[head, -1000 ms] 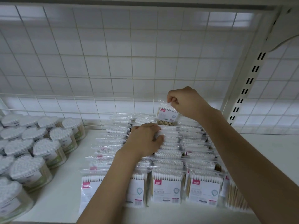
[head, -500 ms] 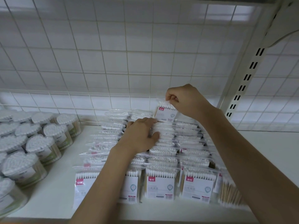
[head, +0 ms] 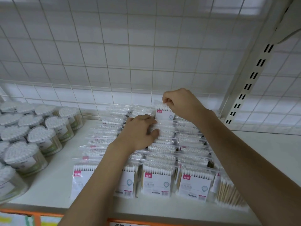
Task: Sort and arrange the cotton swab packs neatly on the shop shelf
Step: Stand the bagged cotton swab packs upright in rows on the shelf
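Rows of clear-bagged cotton swab packs (head: 157, 181) with white and pink labels stand upright on the white shelf (head: 53, 188), front to back. My right hand (head: 180, 103) pinches the top edge of one pack (head: 163, 112) at the back of the middle row, holding it upright above its neighbours. My left hand (head: 140, 131) rests palm down on the packs just in front of it, fingers curled over their tops. My forearms hide parts of the left and right rows.
Round clear tubs of cotton swabs (head: 42, 137) crowd the shelf's left side. A white wire grid (head: 130, 62) backs the shelf, and a slotted upright post (head: 254, 74) stands at the right. Bare shelf lies right of the packs. An orange price strip (head: 32, 214) lines the front edge.
Both hands keep their hold on the packs. The view has tilted down slightly, so the shelf's front edge and orange strip now show.
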Motion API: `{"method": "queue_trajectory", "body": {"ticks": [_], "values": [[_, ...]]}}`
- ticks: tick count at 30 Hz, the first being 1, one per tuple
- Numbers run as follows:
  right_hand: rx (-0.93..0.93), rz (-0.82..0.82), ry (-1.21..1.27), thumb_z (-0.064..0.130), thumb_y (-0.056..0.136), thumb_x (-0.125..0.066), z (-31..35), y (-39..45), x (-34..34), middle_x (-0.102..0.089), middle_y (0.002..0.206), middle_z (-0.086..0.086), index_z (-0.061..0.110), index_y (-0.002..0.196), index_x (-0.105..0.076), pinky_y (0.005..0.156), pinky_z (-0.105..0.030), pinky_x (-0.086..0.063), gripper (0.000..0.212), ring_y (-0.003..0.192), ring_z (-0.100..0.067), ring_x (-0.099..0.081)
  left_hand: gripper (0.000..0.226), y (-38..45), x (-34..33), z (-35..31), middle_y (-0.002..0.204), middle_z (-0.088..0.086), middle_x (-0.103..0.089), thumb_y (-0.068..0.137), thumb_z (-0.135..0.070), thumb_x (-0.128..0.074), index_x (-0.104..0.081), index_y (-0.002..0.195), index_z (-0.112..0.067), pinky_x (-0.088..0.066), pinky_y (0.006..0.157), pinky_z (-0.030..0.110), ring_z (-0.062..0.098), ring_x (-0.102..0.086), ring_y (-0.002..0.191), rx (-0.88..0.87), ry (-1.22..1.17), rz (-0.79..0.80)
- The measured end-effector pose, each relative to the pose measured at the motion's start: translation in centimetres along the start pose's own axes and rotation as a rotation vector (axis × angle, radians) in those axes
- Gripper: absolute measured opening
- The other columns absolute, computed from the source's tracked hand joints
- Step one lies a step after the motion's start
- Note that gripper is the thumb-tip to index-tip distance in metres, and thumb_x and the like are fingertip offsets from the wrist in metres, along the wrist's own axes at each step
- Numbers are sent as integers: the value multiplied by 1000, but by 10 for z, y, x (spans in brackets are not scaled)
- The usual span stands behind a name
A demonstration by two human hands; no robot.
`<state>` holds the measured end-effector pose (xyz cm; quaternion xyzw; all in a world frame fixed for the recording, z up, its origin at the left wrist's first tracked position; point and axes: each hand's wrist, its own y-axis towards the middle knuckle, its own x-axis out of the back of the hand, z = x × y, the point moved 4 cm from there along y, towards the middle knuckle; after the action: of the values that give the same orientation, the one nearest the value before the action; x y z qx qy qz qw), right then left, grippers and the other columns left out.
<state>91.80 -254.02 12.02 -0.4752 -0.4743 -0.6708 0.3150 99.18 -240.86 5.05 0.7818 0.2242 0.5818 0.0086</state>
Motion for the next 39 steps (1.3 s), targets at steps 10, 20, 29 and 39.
{"method": "queue_trajectory", "body": {"ticks": [10, 20, 29, 39], "values": [[-3, 184, 130, 6, 93, -41, -7, -5, -35, -66, 99, -2, 18, 99, -67, 69, -25, -46, 29, 67, -10, -54, 55, 14, 1, 0, 122, -1, -57, 94, -44, -35, -26, 144, -21, -30, 103, 46, 21, -50, 114, 68, -78, 22], [-122, 196, 109, 0, 92, -41, -9, 9, -26, -52, 119, -12, 11, 118, -57, 84, -33, -49, 33, 97, -25, -60, 39, 23, -8, 0, 126, 1, -36, 93, -46, -35, -63, 100, -20, -24, 95, 42, 22, -36, 116, 34, 123, 15], [-265, 177, 3, 2, 84, -54, -9, 13, -36, -61, 111, -18, -4, 107, -62, 88, -41, -51, 25, 104, -32, -59, 42, 24, -12, 3, 136, -11, -47, 95, -45, -34, -55, 121, -22, -24, 95, 40, 20, -35, 118, 3, 151, 2], [-274, 196, -88, 3, 87, -46, -8, 13, -40, -61, 101, -10, 8, 93, -66, 69, -29, -47, 21, 87, -27, -60, 44, 23, -14, 5, 137, -11, -46, 94, -47, -34, -52, 127, -24, -19, 96, 38, 18, -34, 120, 12, 117, -14]]}}
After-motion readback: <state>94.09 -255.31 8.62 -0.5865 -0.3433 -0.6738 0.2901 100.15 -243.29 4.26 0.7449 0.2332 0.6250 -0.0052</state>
